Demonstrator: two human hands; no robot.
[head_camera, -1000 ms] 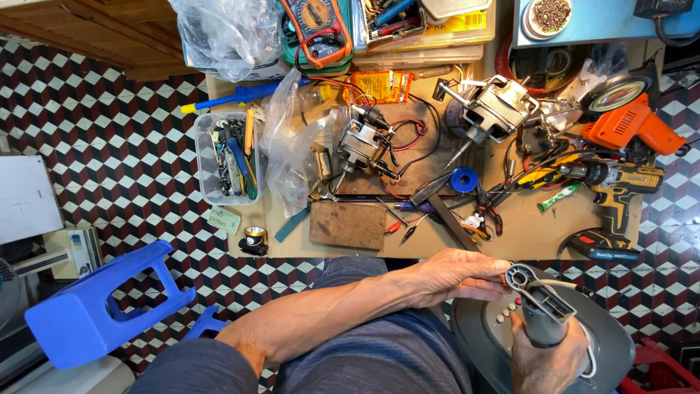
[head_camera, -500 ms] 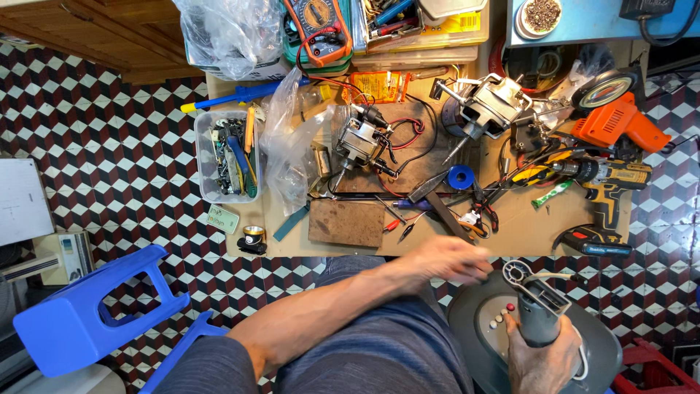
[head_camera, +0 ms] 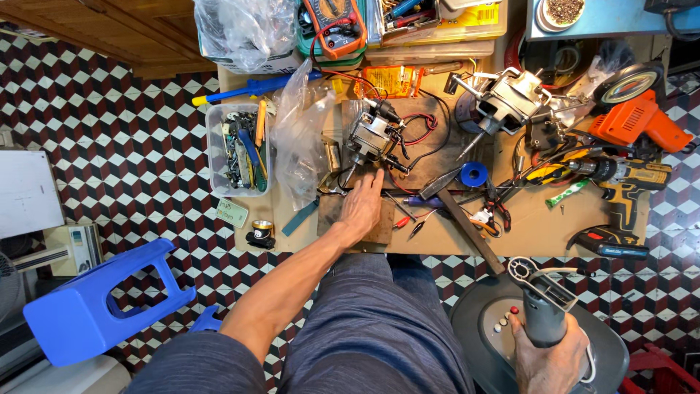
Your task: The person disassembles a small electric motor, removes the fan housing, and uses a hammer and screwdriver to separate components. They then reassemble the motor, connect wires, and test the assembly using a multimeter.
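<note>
Item, small electric motor (head_camera: pixel 370 138): bare metal frame with red and black leads, sitting on the desk (head_camera: pixel 539 226) near its middle, beside a crumpled clear plastic bag (head_camera: pixel 302 138). Your left hand (head_camera: pixel 362 206) lies just below it, fingers stretched flat and open toward the motor, fingertips at its lower edge; whether they touch it cannot be told. The palm rests over a brown wooden block (head_camera: pixel 379 226).

Item, grey handheld power tool (head_camera: pixel 543 310): your right hand (head_camera: pixel 550 361) is wrapped tight around its body, nose pointing up, held over a round grey stool seat (head_camera: pixel 474 328), well apart from the motor.

Surrounding stock: hammer (head_camera: pixel 456 211), blue tape roll (head_camera: pixel 474 174), second motor (head_camera: pixel 503 98), orange drill (head_camera: pixel 642 120), clear parts tub (head_camera: pixel 237 149), multimeter (head_camera: pixel 334 18). Blue plastic stool (head_camera: pixel 95 306) on the tiled floor.
</note>
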